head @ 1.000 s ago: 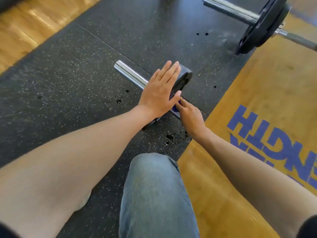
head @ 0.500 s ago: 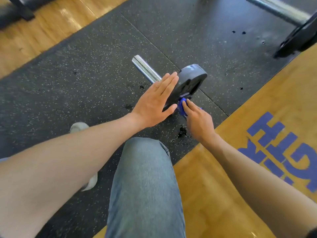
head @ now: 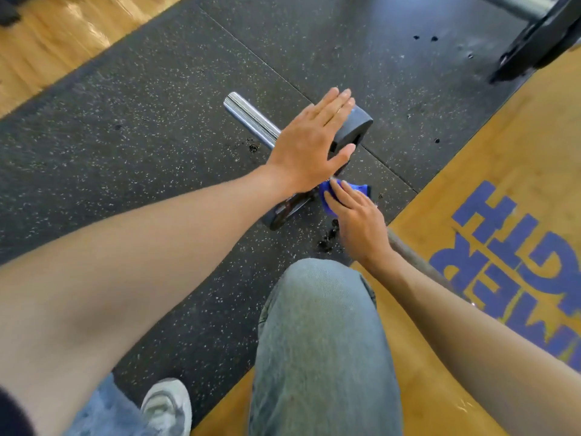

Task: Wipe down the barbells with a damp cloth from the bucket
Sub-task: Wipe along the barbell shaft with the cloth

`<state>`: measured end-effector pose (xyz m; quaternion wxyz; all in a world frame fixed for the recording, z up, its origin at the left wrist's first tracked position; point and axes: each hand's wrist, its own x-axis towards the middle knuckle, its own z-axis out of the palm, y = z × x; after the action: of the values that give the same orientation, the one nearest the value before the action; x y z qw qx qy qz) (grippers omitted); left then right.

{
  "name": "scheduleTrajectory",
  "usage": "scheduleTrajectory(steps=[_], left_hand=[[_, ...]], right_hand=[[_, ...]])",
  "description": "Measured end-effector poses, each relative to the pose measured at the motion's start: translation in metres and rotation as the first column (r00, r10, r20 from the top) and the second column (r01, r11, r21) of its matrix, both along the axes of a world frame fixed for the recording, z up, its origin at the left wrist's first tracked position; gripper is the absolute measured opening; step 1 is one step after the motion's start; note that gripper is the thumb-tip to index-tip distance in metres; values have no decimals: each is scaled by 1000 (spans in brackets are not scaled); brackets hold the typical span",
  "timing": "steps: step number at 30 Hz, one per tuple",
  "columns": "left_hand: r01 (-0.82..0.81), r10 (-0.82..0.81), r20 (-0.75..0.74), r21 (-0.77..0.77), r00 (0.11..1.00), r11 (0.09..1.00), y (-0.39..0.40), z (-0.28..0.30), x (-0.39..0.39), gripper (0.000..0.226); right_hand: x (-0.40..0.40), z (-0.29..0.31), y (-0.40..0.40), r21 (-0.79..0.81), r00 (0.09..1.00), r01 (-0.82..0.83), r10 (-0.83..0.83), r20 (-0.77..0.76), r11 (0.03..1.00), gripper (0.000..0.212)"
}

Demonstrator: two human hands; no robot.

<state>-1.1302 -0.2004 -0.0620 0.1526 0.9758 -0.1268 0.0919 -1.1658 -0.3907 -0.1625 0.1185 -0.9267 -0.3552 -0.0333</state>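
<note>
A black rubber floor mat [head: 157, 136] flecked with white covers most of the ground, with pale wooden flooring [head: 63, 36] at the upper left and a yellow-orange lifting platform [head: 471, 152] printed with large blue lettering [head: 509, 262] along the right. The person's bent knee in faded blue jeans [head: 320, 341] fills the lower middle, and a white shoe [head: 166, 404] sits on the mat at the bottom. At the top right corner part of a second barbell [head: 534, 33], with a dark plate, rests on the mat, well apart from the hands. The barbell being cleaned [head: 251, 119] lies across the mat, its chrome sleeve pointing up and left and its duller shaft running down to the right over the platform, behind the right wrist. A small dark weight plate [head: 353, 127] stands on the sleeve. The left hand [head: 311, 143] lies flat against the plate's near face, fingers straight and together, thumb spread along its lower edge, gripping nothing. The right hand [head: 358, 221] holds a blue cloth [head: 342, 190] against the bar just beside the plate on the shaft side, fingers curled over the fabric and pressing it down. Dark wet drops [head: 328, 237] spot the mat below that hand, with a few more near the sleeve and farther off
</note>
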Motion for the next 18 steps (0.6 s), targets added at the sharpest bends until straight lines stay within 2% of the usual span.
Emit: scheduleTrajectory(steps=[3, 7, 10, 13, 14, 17, 18], left_hand=[[-5, 5, -4, -3, 1000, 1000, 8, -11, -14, 68], [31, -30, 24, -47, 999, 998, 16, -11, -37, 68], [5, 0, 55, -83, 999, 997, 22, -20, -56, 69], [1, 9, 82, -123, 997, 992, 32, -27, -78, 68], [6, 6, 85, -137, 996, 991, 36, -28, -85, 68], [11, 10, 117, -181, 993, 983, 45, -35, -107, 68], [5, 20, 129, -195, 991, 981, 46, -37, -113, 68]], right_hand=[[-2, -2, 15, 49, 980, 197, -195, -49, 979, 57], [-14, 4, 10, -6, 995, 86, -86, -40, 996, 56], [-23, 7, 15, 5, 981, 188, -188, -54, 982, 57], [-41, 6, 15, -27, 1000, 16, -16, 6, 1000, 59], [-42, 6, 10, -9, 1000, 23, -23, 9, 1000, 59], [-52, 11, 17, 102, 967, 253, -252, -27, 962, 57], [-62, 8, 26, 79, 976, 218, -218, -6, 973, 54]])
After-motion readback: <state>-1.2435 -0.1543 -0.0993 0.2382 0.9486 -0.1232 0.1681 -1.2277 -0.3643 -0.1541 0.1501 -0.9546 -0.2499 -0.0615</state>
